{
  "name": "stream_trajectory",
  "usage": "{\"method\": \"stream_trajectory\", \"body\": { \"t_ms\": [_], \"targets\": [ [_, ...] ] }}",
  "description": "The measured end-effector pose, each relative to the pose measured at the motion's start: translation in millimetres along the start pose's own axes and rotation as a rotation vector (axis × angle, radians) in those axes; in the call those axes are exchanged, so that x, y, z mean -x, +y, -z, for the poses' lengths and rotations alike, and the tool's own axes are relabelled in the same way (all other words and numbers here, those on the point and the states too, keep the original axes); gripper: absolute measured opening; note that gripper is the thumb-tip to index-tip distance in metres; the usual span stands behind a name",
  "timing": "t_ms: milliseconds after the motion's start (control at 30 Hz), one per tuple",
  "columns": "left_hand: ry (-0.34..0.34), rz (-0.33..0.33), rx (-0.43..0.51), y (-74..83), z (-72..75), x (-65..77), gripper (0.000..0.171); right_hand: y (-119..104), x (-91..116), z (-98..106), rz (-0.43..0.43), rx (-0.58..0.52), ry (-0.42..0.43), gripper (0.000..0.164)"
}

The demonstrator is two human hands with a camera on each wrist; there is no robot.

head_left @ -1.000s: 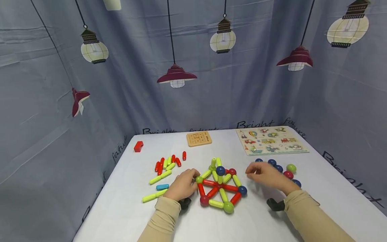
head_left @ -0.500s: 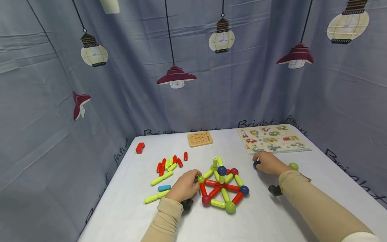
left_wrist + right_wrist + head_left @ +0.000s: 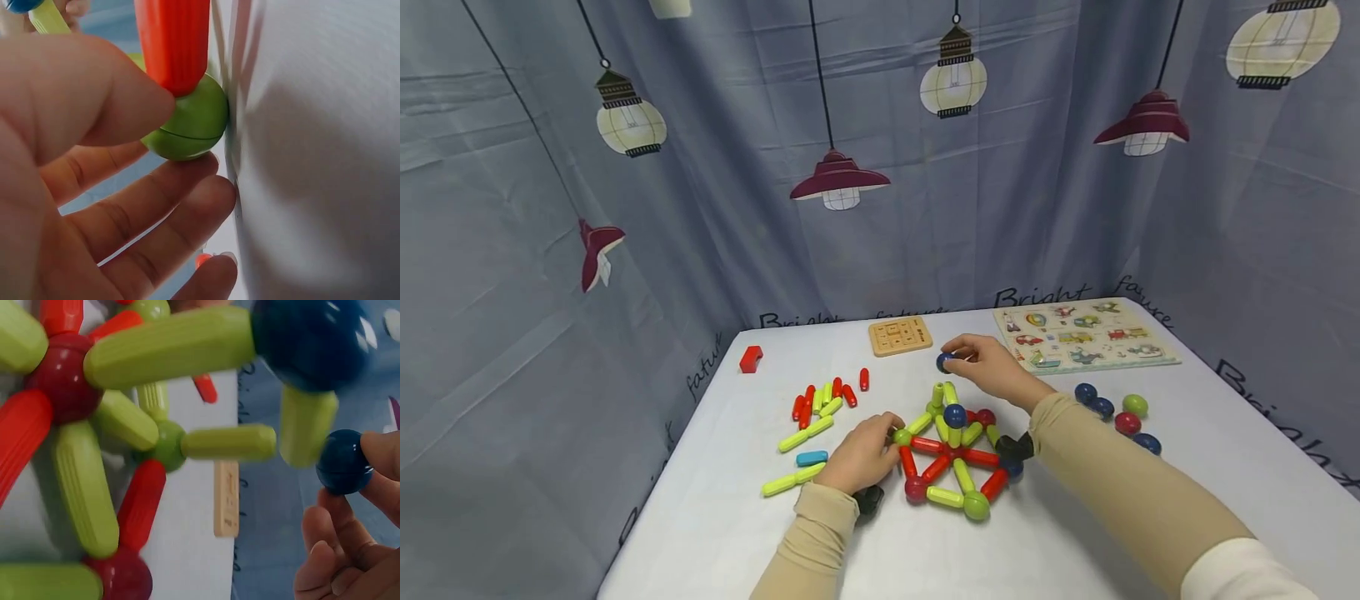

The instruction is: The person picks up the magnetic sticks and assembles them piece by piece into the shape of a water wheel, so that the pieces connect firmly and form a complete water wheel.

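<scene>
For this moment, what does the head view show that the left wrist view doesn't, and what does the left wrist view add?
Only the head view shows the picture board, the wooden tile, the red block and the short blue rod.

Only the left wrist view shows the inner side of the left hand and the seam on the green ball.

Both show the left hand at that ball, and a red rod joined to it.

A blue-grey curtain (image 3: pixel 880 258) (printed with hanging lamps (image 3: pixel 953 87)) hangs behind a white table (image 3: pixel 700 533).
</scene>
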State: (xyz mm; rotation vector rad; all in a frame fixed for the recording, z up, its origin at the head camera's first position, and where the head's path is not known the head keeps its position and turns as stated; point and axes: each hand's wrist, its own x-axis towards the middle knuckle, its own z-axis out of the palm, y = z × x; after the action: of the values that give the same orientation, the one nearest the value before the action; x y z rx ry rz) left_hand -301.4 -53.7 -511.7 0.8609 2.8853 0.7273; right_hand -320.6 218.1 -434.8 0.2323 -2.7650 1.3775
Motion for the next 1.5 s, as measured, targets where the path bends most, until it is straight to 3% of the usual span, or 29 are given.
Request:
{"method": "stream_trajectory", "body": {
  "t_ms": [133, 433, 567, 733, 867, 1067, 1267, 1367, 1433, 1500],
  "targets": [
    [-0.007, 0.003, 0.005, 1.4, -2.1, -1.3, 0.032, -6.8, -5.2, -11.5, -0.017, 0.019, -0.045, 0.031],
    [-0.006, -0.007, -0.007, 0.7, -0.9, 0.1, 0.031, -5.3, -6.7, -20.0, -0.041, 0.063, -0.062, 0.026],
    [0.005, -0.006, -0.015, 0.2, 1.5, 1.5, 0.031, -8.9, -6.5, -19.9, -0.060, 0.077, -0.071, 0.033],
    [0.003, -0.010, -0.007, 0.9, 2.0, 2.6, 0.032, -13.7, -0.6, -15.3, -0.243, 0.087, -0.137, 0.060],
    [0.001, -0.007, -0.014, 1.1, 1.7, 3.1, 0.032, -17.2, 4.7, -13.6, -0.344, 0.023, -0.227, 0.063],
    [0.000, -0.002, -0.003, 1.4, 1.9, 1.8, 0.032, -20.8, 6.7, -16.6, -0.302, -0.002, -0.270, 0.069],
    [0.000, 0.013, -0.011, 0.5, 1.3, 1.5, 0.032, -22.7, 8.3, -16.8, -0.261, -0.011, -0.248, 0.070],
    [0.078, 0.033, -0.030, 0.4, 2.7, 1.7, 0.029, -16.2, 12.9, -9.8, -0.258, -0.039, -0.204, 0.058],
    [0.205, 0.076, -0.056, -0.6, 4.7, 1.9, 0.027, -7.9, 20.1, -4.0, -0.252, -0.031, -0.154, 0.047],
    [0.368, 0.162, -0.102, -4.0, 6.9, 2.5, 0.029, 4.2, 31.4, 1.0, -0.232, -0.014, -0.127, 0.035]
  ]
}}
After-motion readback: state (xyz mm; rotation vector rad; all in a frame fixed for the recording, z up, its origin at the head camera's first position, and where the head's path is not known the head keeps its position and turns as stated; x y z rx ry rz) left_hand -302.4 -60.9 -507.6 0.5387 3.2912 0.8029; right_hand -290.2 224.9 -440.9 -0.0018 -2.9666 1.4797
